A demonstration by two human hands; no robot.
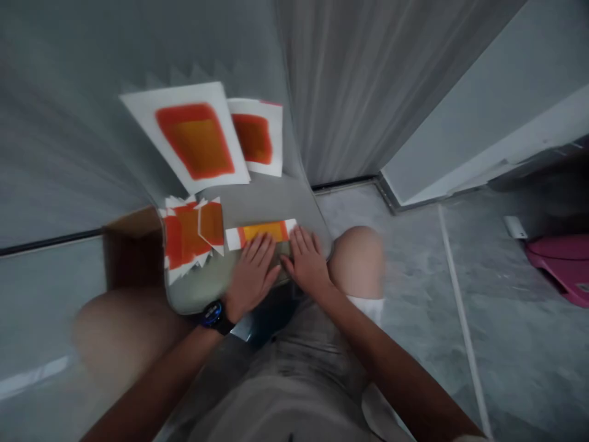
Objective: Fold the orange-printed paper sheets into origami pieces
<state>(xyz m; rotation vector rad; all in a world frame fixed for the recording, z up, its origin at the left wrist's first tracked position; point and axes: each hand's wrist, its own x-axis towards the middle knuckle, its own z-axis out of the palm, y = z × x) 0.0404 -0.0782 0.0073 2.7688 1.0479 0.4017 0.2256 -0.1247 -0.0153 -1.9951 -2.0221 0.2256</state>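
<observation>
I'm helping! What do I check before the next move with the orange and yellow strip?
1. Left hand touching the orange-and-yellow strip: ok.
2. Right hand touching the strip: ok.
3. Strip lying flat on the grey surface: ok.
4. Strip's lower edge showing: not ok, fingers cover part of it.
5. Jagged orange pieces apart from the strip: cannot tell, they nearly touch.
6. Black watch off the strip: ok.
</observation>
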